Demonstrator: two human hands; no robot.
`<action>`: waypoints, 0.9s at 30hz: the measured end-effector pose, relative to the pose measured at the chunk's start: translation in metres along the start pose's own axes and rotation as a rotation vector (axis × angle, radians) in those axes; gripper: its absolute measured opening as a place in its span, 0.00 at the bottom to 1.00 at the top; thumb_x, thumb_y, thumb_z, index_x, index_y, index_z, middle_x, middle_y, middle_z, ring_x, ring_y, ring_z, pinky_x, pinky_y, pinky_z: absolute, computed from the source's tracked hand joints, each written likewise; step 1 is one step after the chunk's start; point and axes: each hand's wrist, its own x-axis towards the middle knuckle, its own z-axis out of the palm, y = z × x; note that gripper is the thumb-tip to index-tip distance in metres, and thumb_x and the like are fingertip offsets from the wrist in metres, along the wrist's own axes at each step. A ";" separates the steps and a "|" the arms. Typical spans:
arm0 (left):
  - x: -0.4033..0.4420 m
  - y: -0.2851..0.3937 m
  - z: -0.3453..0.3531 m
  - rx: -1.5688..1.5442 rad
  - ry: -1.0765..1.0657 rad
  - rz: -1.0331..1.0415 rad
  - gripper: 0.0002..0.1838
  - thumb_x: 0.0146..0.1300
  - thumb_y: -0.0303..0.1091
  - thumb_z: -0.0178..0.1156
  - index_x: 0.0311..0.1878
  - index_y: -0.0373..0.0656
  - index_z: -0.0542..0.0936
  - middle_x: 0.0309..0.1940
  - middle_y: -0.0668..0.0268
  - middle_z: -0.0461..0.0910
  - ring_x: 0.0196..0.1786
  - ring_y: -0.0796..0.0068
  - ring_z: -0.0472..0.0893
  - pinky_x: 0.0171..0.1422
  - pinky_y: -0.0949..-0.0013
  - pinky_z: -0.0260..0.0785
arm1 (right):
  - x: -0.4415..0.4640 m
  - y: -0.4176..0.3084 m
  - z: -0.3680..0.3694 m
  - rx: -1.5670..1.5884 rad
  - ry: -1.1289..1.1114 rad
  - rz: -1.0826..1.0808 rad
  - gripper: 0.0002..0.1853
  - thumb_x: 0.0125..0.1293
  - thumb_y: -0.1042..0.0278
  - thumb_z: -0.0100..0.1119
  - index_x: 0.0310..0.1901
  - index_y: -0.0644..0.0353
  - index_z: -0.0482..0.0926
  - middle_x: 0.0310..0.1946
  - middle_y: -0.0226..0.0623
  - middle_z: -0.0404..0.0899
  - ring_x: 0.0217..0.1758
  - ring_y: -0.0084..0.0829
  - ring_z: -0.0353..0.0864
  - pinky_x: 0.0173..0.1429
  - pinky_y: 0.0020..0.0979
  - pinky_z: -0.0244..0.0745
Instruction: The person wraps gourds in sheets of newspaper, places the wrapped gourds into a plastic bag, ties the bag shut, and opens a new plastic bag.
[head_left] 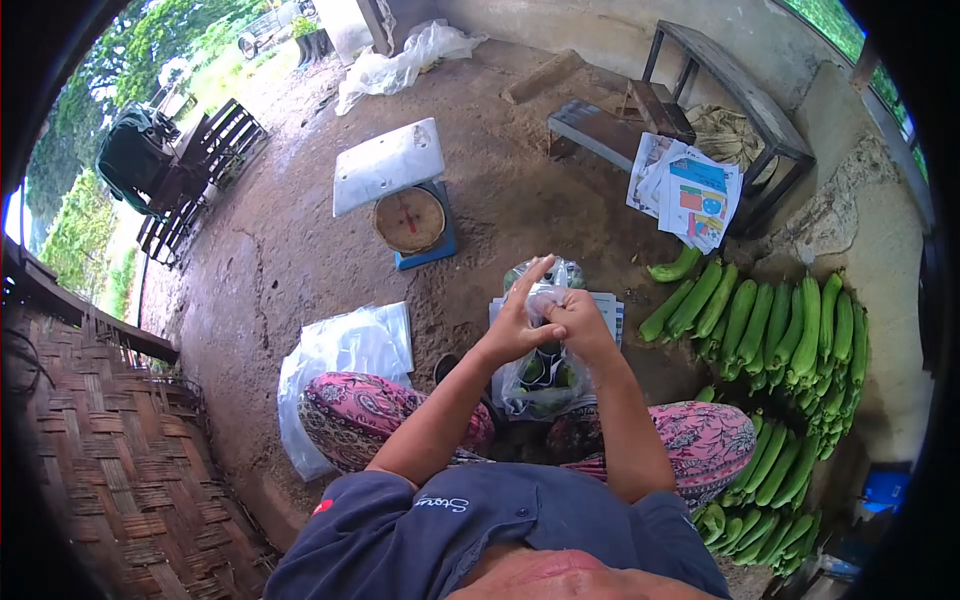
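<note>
A clear plastic bag (530, 400) filled with green vegetables stands between my knees, partly hidden by my wrists. My right hand (584, 318) is closed around the gathered top of the bag. My left hand (515, 322) is beside it, fingers stretched out and thumb pointing toward the right hand. Whether the left palm touches the plastic, I cannot tell. Just beyond my hands, another clear bag (572, 272) shows green contents. Sheets of paper (612, 308) lie under the bags.
Long green gourds (775, 325) are piled to my right, with printed papers (690, 190) beyond them. A blue weighing scale (427, 252) stands ahead, a white slab (388, 167) beside it. Flat plastic bags (345, 350) lie at left. A woven bamboo panel (115, 450) and benches (735, 85) flank the floor.
</note>
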 end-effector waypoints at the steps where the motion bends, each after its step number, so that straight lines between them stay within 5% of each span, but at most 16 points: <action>1: 0.003 -0.005 -0.003 0.073 -0.051 0.043 0.61 0.40 0.68 0.69 0.73 0.45 0.54 0.70 0.58 0.61 0.77 0.55 0.44 0.77 0.49 0.32 | 0.002 0.005 -0.005 -0.103 0.016 -0.037 0.09 0.61 0.73 0.53 0.37 0.66 0.81 0.26 0.33 0.80 0.30 0.19 0.77 0.34 0.24 0.71; 4: 0.008 -0.010 -0.005 0.036 -0.149 0.078 0.62 0.38 0.68 0.69 0.73 0.45 0.54 0.71 0.60 0.57 0.77 0.56 0.45 0.76 0.46 0.30 | -0.003 -0.003 -0.003 -0.258 0.078 -0.120 0.10 0.60 0.75 0.52 0.40 0.68 0.81 0.30 0.35 0.82 0.34 0.21 0.79 0.37 0.26 0.73; 8: 0.010 -0.009 0.000 0.176 -0.088 0.103 0.53 0.37 0.54 0.75 0.69 0.49 0.63 0.68 0.57 0.64 0.76 0.57 0.50 0.75 0.44 0.31 | -0.011 -0.018 0.003 -0.355 0.129 -0.286 0.11 0.60 0.78 0.51 0.41 0.69 0.81 0.33 0.37 0.83 0.37 0.21 0.80 0.41 0.26 0.74; 9: 0.013 0.001 0.000 0.197 -0.079 0.135 0.42 0.39 0.45 0.74 0.62 0.49 0.72 0.61 0.56 0.70 0.71 0.56 0.59 0.75 0.44 0.35 | -0.012 -0.022 0.003 -0.307 0.102 -0.238 0.11 0.59 0.79 0.50 0.40 0.69 0.81 0.33 0.36 0.83 0.37 0.21 0.79 0.42 0.25 0.74; 13: 0.012 -0.012 0.004 0.181 -0.097 0.192 0.27 0.47 0.36 0.71 0.53 0.43 0.76 0.52 0.61 0.75 0.62 0.60 0.70 0.76 0.48 0.38 | -0.008 -0.016 -0.002 -0.196 0.110 -0.186 0.10 0.59 0.81 0.51 0.39 0.68 0.81 0.32 0.32 0.81 0.34 0.18 0.77 0.38 0.20 0.71; 16: 0.011 -0.020 0.009 0.112 -0.096 0.134 0.26 0.49 0.36 0.70 0.52 0.43 0.76 0.49 0.60 0.77 0.59 0.59 0.72 0.76 0.49 0.39 | -0.008 -0.020 -0.001 -0.063 0.134 -0.097 0.07 0.60 0.80 0.53 0.37 0.66 0.81 0.32 0.30 0.80 0.29 0.15 0.74 0.31 0.15 0.65; 21: 0.008 -0.026 0.012 0.089 0.034 0.201 0.18 0.51 0.25 0.65 0.47 0.37 0.77 0.45 0.48 0.79 0.52 0.45 0.76 0.66 0.53 0.63 | -0.005 -0.021 0.001 -0.097 0.163 -0.092 0.05 0.62 0.77 0.55 0.38 0.65 0.81 0.26 0.27 0.77 0.18 0.10 0.65 0.19 0.15 0.55; 24: 0.004 -0.030 0.015 0.068 0.065 0.068 0.16 0.51 0.23 0.65 0.46 0.35 0.78 0.44 0.47 0.78 0.53 0.47 0.76 0.63 0.55 0.65 | -0.005 -0.019 -0.002 -0.122 0.157 -0.058 0.07 0.63 0.76 0.55 0.41 0.65 0.80 0.23 0.23 0.74 0.18 0.09 0.63 0.20 0.16 0.56; 27: 0.007 -0.032 0.024 -0.329 0.300 -0.009 0.07 0.59 0.26 0.60 0.41 0.38 0.79 0.39 0.56 0.82 0.45 0.64 0.80 0.54 0.65 0.69 | -0.010 -0.037 -0.012 -0.088 0.290 -0.094 0.10 0.64 0.76 0.55 0.47 0.62 0.76 0.19 0.20 0.68 0.16 0.09 0.59 0.18 0.16 0.53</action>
